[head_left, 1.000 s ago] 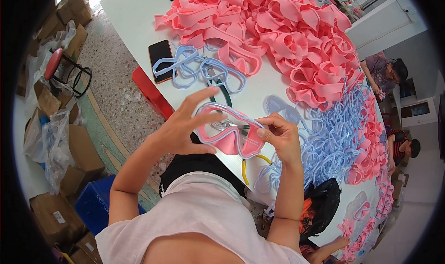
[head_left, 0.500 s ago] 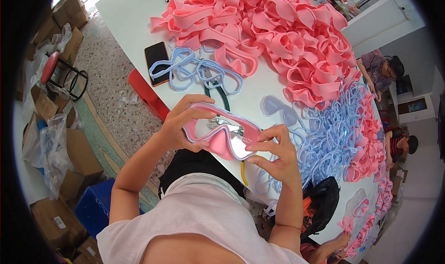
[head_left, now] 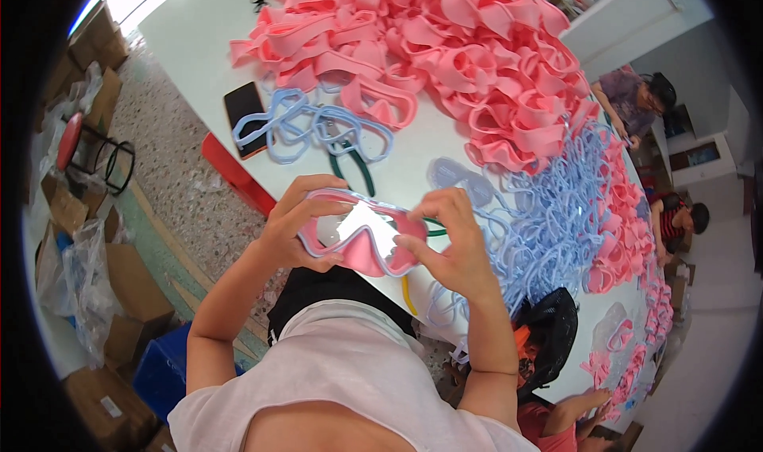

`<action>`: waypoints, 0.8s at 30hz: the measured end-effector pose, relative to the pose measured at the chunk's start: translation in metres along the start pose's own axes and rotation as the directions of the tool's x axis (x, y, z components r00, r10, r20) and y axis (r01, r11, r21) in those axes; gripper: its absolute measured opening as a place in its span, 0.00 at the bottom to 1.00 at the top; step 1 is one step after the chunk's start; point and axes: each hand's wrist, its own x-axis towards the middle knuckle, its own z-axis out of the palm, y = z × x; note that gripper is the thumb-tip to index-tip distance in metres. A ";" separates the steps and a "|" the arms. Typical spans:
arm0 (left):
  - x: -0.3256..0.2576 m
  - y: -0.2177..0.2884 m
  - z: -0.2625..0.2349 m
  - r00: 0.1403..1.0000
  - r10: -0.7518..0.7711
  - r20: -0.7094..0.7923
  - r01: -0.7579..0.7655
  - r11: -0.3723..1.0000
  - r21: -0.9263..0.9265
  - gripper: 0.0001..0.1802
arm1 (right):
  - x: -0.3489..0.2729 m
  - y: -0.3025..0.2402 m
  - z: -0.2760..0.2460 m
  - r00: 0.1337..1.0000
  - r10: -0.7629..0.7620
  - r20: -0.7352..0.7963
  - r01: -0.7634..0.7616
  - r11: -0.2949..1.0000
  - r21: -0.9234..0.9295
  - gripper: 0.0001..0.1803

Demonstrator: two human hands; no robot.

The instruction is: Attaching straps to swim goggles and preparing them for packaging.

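A diving mask (head_left: 359,255) with a pink skirt, a light blue frame and a shiny clear lens is held up over the near table edge. My left hand (head_left: 290,228) is closed round its left end, fingers above and below. At the right end, my right hand (head_left: 453,245) pinches the rim between thumb and fingers. Just beyond the mask lie pliers with dark green handles (head_left: 363,175), partly covered by loose light blue mask frames (head_left: 290,126). A pink mask skirt (head_left: 380,102) lies behind them.
A big heap of pink skirts (head_left: 445,39) covers the far table. To its right is a pile of light blue frames (head_left: 540,214). A phone (head_left: 242,106) lies at the left edge. A red bin (head_left: 234,174) stands beside the table. Other people sit along the right side.
My right hand has shifted its fingers on the mask's right end. The mask has tilted, and its lens now reflects bright light. The whole view has shifted slightly.
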 end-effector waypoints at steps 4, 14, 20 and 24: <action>-0.012 -0.004 0.004 0.999 -0.043 -0.028 0.045 0.998 0.050 0.30 | -0.019 0.012 0.011 0.936 0.351 -0.019 -0.326 0.889 0.323 0.19; -0.024 -0.011 -0.002 0.960 -0.134 -0.247 0.189 0.958 0.215 0.32 | -0.096 0.090 -0.074 0.765 0.466 -0.444 -0.641 0.616 -0.457 0.09; -0.025 -0.008 -0.001 0.961 -0.133 -0.241 0.188 0.956 0.224 0.32 | -0.105 0.076 -0.042 0.698 0.709 -0.100 -0.647 0.565 -0.512 0.10; -0.024 -0.009 0.003 0.958 -0.145 -0.247 0.205 0.950 0.237 0.33 | -0.110 0.077 -0.015 0.678 0.731 -0.081 -0.564 0.446 -0.695 0.12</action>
